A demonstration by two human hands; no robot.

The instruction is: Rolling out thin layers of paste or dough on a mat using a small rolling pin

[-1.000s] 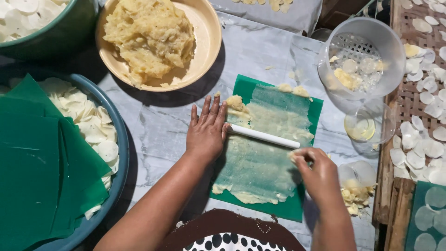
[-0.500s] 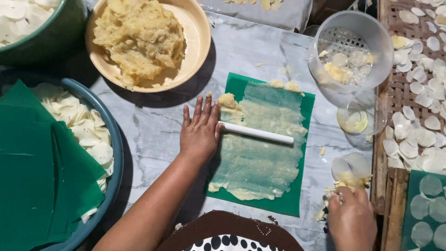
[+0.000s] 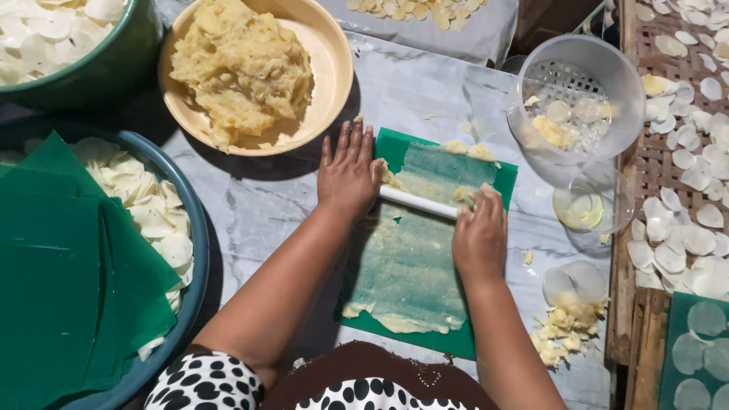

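The left hand (image 3: 348,176) lies flat with its fingers spread, pressing down on one end of a thin white roller (image 3: 416,203). The right hand (image 3: 478,234) sits curled over the other end, palm down, and I cannot tell how tight its fingers are. The roller lies across a sheet of pale dough (image 3: 414,250), close to the far end of it. The dough is spread on a green plastic mat (image 3: 395,144) in the middle of the table (image 3: 266,205), right in front of the person. Most of the dough looks thin and flat already, so the green shows through. A few thick yellow lumps (image 3: 467,149) sit at the far edge, past the roller, so that bit seems left to do. No rounds are cut from this sheet. A cream bowl (image 3: 334,68) of mashed yellow dough stands near the far left corner. A blue basin (image 3: 194,228) with white rounds and green sheets (image 3: 68,273) is at the left edge. A clear strainer bowl (image 3: 607,76) is at the far right, and dough scraps (image 3: 566,326) lie near the right edge beside a woven tray (image 3: 653,167) of flat rounds.
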